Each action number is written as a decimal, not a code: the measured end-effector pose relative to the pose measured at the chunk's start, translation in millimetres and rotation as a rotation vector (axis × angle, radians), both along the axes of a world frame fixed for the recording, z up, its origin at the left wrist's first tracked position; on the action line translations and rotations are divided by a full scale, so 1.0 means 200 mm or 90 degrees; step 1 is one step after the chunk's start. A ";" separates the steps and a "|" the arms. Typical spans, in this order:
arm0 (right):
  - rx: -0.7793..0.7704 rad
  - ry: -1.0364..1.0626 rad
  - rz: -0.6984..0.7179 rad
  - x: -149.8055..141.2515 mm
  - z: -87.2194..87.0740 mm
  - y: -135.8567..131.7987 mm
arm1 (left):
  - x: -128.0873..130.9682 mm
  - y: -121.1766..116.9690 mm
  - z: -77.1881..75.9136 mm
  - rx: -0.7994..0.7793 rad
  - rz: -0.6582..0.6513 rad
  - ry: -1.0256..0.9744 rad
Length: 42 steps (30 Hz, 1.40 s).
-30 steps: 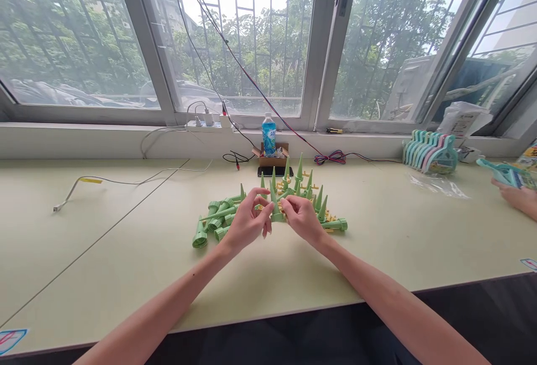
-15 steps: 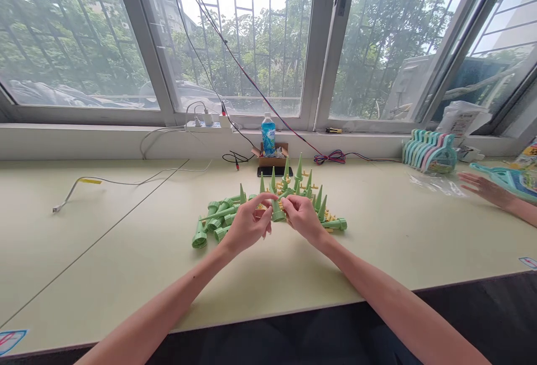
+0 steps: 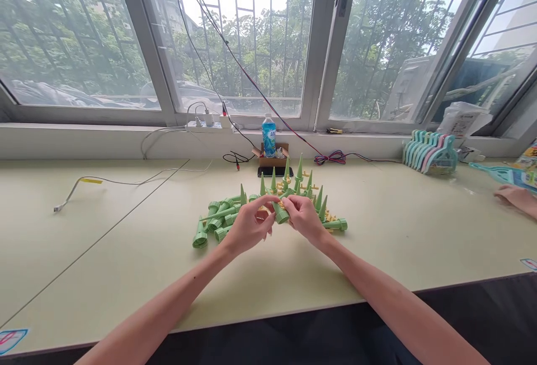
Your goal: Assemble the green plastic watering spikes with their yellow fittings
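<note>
Between my hands is a green plant watering spike [image 3: 281,215], its wide threaded collar tilted down toward me. My right hand [image 3: 302,218] pinches it from the right with thumb and index finger. On its left side, my left hand [image 3: 249,224] has its index finger and thumb curved round the spike. Where the fingertips meet the spike is partly hidden. Behind and beside my hands lies a pile of similar green spikes [image 3: 216,222], some standing point up. Small yellow valve pieces [image 3: 307,186] are mixed among them, mostly hidden by the spikes and my right hand.
A blue-labelled bottle [image 3: 269,136] stands in a small cardboard box [image 3: 272,161], with a black phone [image 3: 274,172] before it. Cables [image 3: 138,182] cross the table's left. At right are pastel hangers [image 3: 430,152], a blue-green plastic item [image 3: 499,173] and another person's hand [image 3: 518,198].
The spike between my hands has tilted, its collar swinging slightly right. The other person's hand has moved right, and the clear plastic pieces near the hangers have mostly gone from view.
</note>
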State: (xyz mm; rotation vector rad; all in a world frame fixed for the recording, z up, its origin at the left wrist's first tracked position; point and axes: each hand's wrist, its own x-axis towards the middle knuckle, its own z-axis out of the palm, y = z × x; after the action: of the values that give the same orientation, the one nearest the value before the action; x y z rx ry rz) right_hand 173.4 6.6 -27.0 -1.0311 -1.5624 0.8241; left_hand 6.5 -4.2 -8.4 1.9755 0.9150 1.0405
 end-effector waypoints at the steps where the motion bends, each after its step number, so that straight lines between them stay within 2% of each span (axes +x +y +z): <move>1: -0.003 0.005 0.001 0.00 0.00 0.00 | 0.00 0.00 0.00 0.004 0.001 0.002; 14: -0.129 0.164 0.102 -0.01 0.03 -0.02 | -0.01 0.00 0.02 0.133 0.056 0.120; 20: -0.151 0.192 0.118 -0.01 0.02 -0.01 | -0.01 0.01 0.00 0.173 0.040 0.132; 42: -0.186 0.229 0.191 0.00 -0.01 0.01 | -0.01 0.01 -0.02 0.201 0.087 0.151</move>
State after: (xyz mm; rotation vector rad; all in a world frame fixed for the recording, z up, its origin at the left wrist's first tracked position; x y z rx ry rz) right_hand 173.4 8.3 -29.9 -0.8004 -1.3257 1.3970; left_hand 3.6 -2.1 -12.6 2.3649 1.0780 1.0965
